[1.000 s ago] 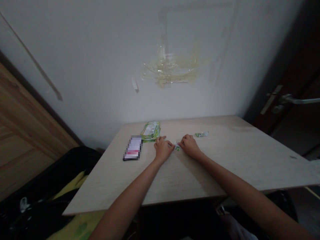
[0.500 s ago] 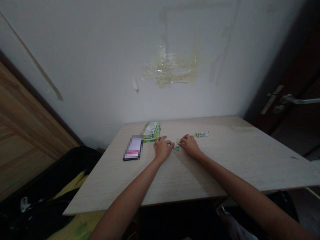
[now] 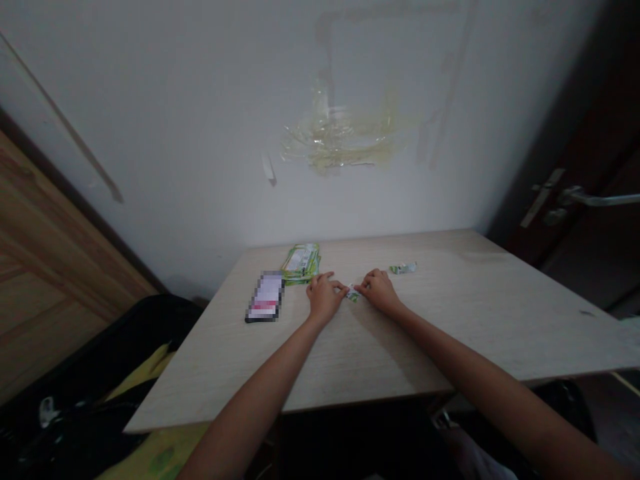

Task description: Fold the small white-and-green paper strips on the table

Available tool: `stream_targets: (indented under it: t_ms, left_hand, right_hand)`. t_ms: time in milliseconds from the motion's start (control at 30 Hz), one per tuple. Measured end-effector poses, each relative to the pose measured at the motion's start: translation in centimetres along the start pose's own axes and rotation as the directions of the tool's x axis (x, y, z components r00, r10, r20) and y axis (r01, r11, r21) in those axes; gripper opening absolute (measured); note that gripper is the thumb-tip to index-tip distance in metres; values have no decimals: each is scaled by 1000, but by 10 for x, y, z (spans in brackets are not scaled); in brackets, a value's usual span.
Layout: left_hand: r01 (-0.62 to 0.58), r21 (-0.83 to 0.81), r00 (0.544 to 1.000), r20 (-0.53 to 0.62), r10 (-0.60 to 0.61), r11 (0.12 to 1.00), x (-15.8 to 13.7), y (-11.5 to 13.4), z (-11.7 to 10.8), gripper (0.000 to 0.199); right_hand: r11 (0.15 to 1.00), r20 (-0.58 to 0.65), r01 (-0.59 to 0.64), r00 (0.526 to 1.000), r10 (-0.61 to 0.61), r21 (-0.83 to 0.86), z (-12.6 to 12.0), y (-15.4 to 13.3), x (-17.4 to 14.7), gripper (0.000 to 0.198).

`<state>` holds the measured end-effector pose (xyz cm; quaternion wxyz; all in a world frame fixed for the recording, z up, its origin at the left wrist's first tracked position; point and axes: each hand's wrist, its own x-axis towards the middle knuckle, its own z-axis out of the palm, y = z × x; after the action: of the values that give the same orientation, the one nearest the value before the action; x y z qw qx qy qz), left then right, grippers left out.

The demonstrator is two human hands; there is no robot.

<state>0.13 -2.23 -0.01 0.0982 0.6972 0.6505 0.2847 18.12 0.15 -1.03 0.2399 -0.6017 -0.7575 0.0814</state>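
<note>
So there's a small, crumpled green-and-white piece of wrapper (image 3: pixel 353 294) mid-table, on the pale wood-grain table (image 3: pixel 350 373), between the two hands. The left hand (image 3: pixel 326 297) seems to be pinching its left end and the right hand (image 3: pixel 379 291) its right end, fingertips closed. I'd guess it's next to weightless, thin and floppy, maybe a bit slick and easy to tear, so I'd grab it by the edges. Count: one piece between the fingers, one narrow green-and-white wrapper strip (image 3: pixel 403 268) farther right, one dark-edged rectangular phone (image 3: pixel 265 297) on the left, one far-left stack of flat green-and-white packets (image 3: pixel 303 260); can't tell how many in there.
</note>
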Motion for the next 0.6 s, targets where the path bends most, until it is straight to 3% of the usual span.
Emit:
stream_targets:
  t_ms: [600]
  left_hand:
    - [-9, -12, 1000, -4, 9, 1000, 0, 2, 0, 12]
  right_hand:
    - [1000, -8, -21, 1000, 21, -18, 0, -3, -1, 28]
